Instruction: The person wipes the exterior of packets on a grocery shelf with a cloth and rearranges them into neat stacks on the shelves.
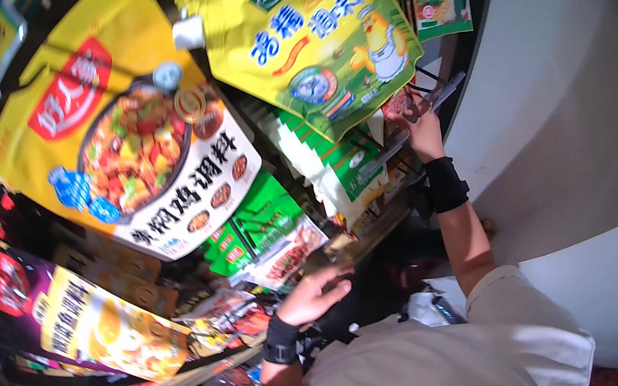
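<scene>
My right hand (423, 128) is raised to the rack beside the wall, its fingers on a small red food packet (398, 102). The packet is partly hidden behind a big yellow seasoning pouch (317, 43) with a white spout cap. Clear plastic label holders (449, 91) on hook ends flank this hand. Lower down, my left hand (318, 293) holds nothing, its fingers loosely apart. Just above it hangs a row of green seasoning packets (261, 229), with another label holder in front. Each wrist wears a black band.
A large yellow and white pouch (128, 129) with a stew picture hangs at upper left. Below it are a purple and cream packet (109, 328) and a lower shelf edge (204, 373). More green packets (334, 160) hang mid-rack. A white curved wall (556, 99) bounds the right side.
</scene>
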Available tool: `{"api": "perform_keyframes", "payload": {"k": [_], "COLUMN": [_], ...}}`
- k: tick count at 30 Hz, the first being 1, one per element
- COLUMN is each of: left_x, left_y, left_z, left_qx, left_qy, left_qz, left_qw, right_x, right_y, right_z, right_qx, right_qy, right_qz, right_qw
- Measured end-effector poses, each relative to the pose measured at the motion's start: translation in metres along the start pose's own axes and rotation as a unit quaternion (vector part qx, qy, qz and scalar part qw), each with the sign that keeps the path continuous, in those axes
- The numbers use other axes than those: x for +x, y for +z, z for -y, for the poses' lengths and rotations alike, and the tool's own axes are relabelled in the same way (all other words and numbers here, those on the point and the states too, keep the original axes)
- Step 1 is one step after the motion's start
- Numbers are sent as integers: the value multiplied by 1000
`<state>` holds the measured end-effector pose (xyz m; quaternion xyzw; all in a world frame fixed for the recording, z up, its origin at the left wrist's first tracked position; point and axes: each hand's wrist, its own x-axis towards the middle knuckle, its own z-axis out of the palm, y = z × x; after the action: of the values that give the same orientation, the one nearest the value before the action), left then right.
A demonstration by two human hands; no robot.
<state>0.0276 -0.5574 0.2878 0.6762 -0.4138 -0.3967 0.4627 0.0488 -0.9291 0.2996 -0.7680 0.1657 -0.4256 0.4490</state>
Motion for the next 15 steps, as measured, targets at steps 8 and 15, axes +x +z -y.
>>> {"api": "perform_keyframes", "payload": {"k": [8, 15], "left_x": [-53, -112], "left_y": [9, -7], "left_z": [9, 17], "left_qx": [-246, -245], "left_qy": [-94, -34], "left_qz": [0, -123], "left_qw": [965, 961], "right_x": [22, -97], "right_y": [43, 2], "right_z": [-19, 20], "right_qx": [129, 73], "right_qy": [-11, 52], "right_qz": [-21, -55], "right_qw": [991, 995]}}
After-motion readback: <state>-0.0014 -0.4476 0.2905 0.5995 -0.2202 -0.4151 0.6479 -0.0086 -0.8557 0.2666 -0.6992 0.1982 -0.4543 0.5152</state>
